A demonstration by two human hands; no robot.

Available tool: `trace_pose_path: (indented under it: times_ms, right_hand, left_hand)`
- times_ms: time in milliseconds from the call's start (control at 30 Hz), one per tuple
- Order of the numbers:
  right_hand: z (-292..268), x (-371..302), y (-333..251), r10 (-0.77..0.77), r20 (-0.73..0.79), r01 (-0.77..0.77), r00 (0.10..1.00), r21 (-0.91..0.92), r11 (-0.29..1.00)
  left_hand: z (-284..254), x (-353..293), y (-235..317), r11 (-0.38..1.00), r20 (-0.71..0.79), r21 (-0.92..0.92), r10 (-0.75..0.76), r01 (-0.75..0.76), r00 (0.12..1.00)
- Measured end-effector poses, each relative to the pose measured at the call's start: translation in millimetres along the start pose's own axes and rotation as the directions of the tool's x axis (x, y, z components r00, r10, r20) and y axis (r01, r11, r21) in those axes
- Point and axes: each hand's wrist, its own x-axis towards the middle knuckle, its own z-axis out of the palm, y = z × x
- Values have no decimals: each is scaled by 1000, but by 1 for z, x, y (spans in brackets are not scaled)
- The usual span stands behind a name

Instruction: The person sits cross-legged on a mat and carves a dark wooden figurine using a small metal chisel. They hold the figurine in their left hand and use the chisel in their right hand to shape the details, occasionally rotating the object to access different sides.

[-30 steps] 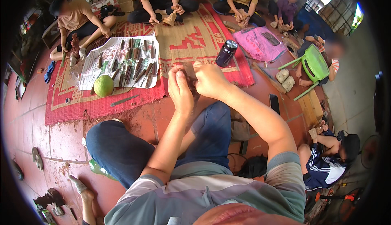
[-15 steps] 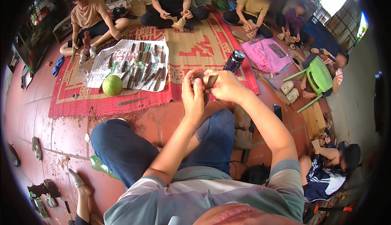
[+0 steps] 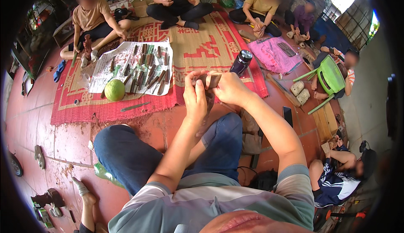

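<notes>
In front of my chest, both of my hands are raised and close together. My left hand (image 3: 195,100) is wrapped round a dark brown carved piece, which looks like wood and hangs partly below the fingers; its full shape is hidden. My right hand (image 3: 231,90) is closed on a flat brown strip (image 3: 214,80), pressed against the top of that piece. Whether the strip is sandpaper or a scrap I cannot tell. Beyond my hands a dark flask (image 3: 240,63) stands on the red and tan mat (image 3: 198,43).
Several dark-handled tools (image 3: 150,70) lie on a printed sheet (image 3: 99,75), with a green round fruit (image 3: 114,90) at its near edge. A thin blade (image 3: 135,106) lies on the mat. A phone (image 3: 287,116) and green stool (image 3: 329,77) are to my right. Several people sit around.
My hands have shifted slightly left, and the brown strip has turned more level. The person in black across the mat has raised a hand with a pale piece.
</notes>
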Motion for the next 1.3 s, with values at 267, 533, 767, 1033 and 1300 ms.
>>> trace_pose_path:
  times_ms: [267, 533, 767, 1033, 1300]
  right_hand:
    - [-6, -11, -3, 61, 7, -61, 998, 84, 995]
    - [-6, -10, -13, 153, 23, -155, 988, 99, 983]
    - [-8, -9, -8, 181, 76, -188, 981, 102, 977]
    - [-1, -24, -7, 135, -3, -132, 991, 186, 974]
    - [4, -22, 0, 61, -80, -39, 995, 244, 969]
  left_hand:
    - [-1, 6, 6, 995, 122, -37, -92, 98, 988]
    - [1, 8, -4, 990, 79, -125, -61, 71, 995]
    - [-2, 11, -5, 996, 89, -93, -6, 14, 996]
    - [-1, 9, -6, 965, 160, -239, -72, 110, 985]
    - [-1, 15, -12, 988, 92, -154, -3, 17, 996]
